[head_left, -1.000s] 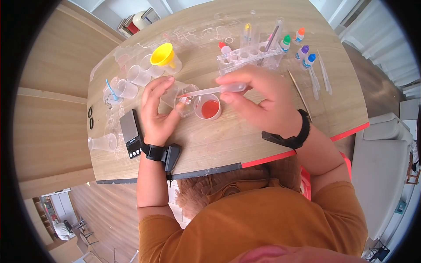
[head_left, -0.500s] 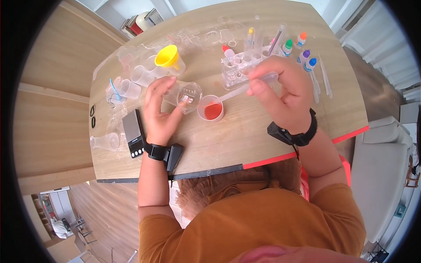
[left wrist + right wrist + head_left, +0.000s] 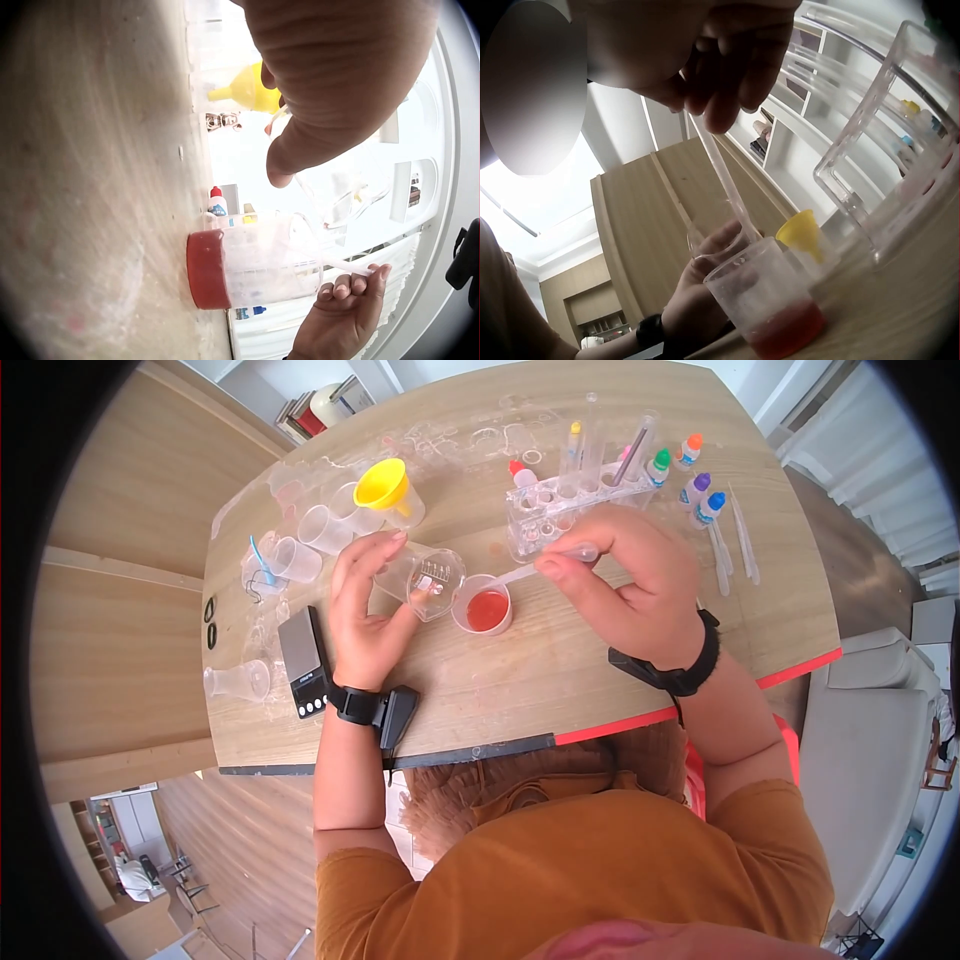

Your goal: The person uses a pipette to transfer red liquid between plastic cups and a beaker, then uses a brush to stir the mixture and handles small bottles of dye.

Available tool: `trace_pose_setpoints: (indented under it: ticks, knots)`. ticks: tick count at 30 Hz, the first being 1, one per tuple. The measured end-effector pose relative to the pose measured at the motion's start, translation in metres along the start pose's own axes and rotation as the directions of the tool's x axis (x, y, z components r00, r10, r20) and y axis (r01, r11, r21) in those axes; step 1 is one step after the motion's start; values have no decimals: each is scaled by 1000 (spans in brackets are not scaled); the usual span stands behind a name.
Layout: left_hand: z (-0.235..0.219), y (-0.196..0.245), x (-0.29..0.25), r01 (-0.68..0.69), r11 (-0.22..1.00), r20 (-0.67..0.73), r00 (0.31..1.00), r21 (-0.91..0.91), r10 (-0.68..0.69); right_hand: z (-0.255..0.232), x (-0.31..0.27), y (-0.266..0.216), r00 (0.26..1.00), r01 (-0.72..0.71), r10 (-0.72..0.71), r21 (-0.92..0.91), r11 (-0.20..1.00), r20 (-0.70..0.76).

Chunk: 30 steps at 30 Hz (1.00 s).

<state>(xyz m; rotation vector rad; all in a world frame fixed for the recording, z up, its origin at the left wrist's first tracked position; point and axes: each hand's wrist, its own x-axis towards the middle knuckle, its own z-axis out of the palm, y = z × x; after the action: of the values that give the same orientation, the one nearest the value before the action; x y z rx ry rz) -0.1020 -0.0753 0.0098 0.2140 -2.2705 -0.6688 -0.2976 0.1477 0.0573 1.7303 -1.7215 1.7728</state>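
Observation:
My left hand (image 3: 366, 610) grips a clear graduated beaker (image 3: 436, 582), tilted on its side with its mouth beside a small plastic cup (image 3: 462, 610). Red liquid (image 3: 488, 612) covers the cup's bottom. In my right hand (image 3: 640, 585) a translucent dropper (image 3: 520, 573) is pinched by its bulb, its tip inside the cup's rim. The left wrist view shows the cup (image 3: 262, 259) standing upright with red liquid (image 3: 208, 268) low in it, and the dropper slanting in over the rim. The right wrist view has the dropper (image 3: 724, 176) reaching down to the cup (image 3: 761, 289).
A test tube rack (image 3: 540, 510) stands behind the right hand, dropper bottles (image 3: 697, 488) to its right. A yellow funnel (image 3: 382, 484) on a cup, several plastic cups (image 3: 325, 530), a black scale (image 3: 303, 660) and a flask (image 3: 238, 682) are on the left.
The right hand moved the dropper from the beaker's mouth right into the cup, its tip low at first, then shifted slightly left and higher. The left hand has barely moved.

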Motion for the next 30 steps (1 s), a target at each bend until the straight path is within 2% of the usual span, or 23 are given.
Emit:
trace_pose_setpoints:
  ticks: [7, 13, 18, 22, 24, 28, 30]
  knots:
    - [0, 0, 1, -25, 1000, 5, 1000, -1, 25, -1, -1, -2, 998, -40, 41, -28, 999, 37]
    - [1, -1, 1, -23, 1000, 9, 1000, -8, 23, -4, 2, -3, 999, 11, -10, 57, 998, -31]
    - [1, -1, 0, -27, 1000, 10, 1000, -7, 28, -7, -2, -3, 996, -34, 47, 178, 984, -70]
    - [1, -2, 0, -66, 998, 6, 998, -6, 66, -1, -2, -7, 997, -42, 53, 182, 982, -57]
    - [0, -3, -1, -76, 997, 8, 997, 3, 76, 2, -2, -11, 996, -59, 51, 100, 993, 73]
    - [0, -4, -1, -86, 996, 9, 996, 6, 86, 13, -8, -6, 987, -63, 47, 101, 993, 153]
    - [0, -4, -2, -85, 996, 9, 996, 7, 85, 14, -10, -5, 978, -35, 31, 18, 999, 205]
